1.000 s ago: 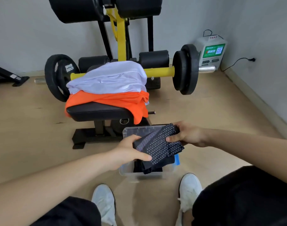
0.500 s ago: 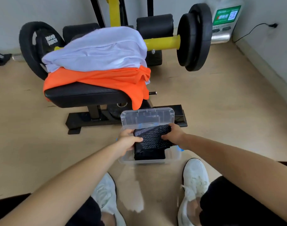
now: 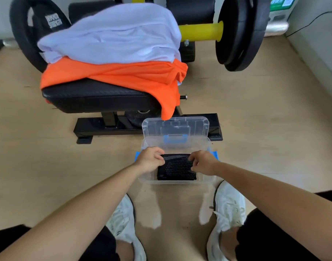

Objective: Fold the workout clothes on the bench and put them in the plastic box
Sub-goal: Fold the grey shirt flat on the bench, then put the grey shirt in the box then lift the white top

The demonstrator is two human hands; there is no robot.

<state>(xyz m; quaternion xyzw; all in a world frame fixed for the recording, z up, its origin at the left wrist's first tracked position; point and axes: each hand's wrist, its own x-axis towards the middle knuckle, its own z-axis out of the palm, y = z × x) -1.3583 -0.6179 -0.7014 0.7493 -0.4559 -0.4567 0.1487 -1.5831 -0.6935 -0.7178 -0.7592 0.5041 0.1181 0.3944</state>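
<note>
Folded dotted black garment (image 3: 177, 167) was pinched by left hand (image 3: 151, 162) and right hand (image 3: 203, 164) inside plastic box (image 3: 205, 180); release, then white shirt (image 3: 112, 36), judged next.

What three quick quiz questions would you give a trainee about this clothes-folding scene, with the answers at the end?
1. True or false: the white garment lies on top of the orange garment on the bench.
2. Multiple choice: where is the dark dotted garment? A) on the floor, B) inside the plastic box, C) on the barbell.
3. Short answer: what are the left hand and the right hand doing?

Key: 1 true. 2 B. 3 Each hand grips one side of the dark dotted garment, down inside the plastic box.
</note>
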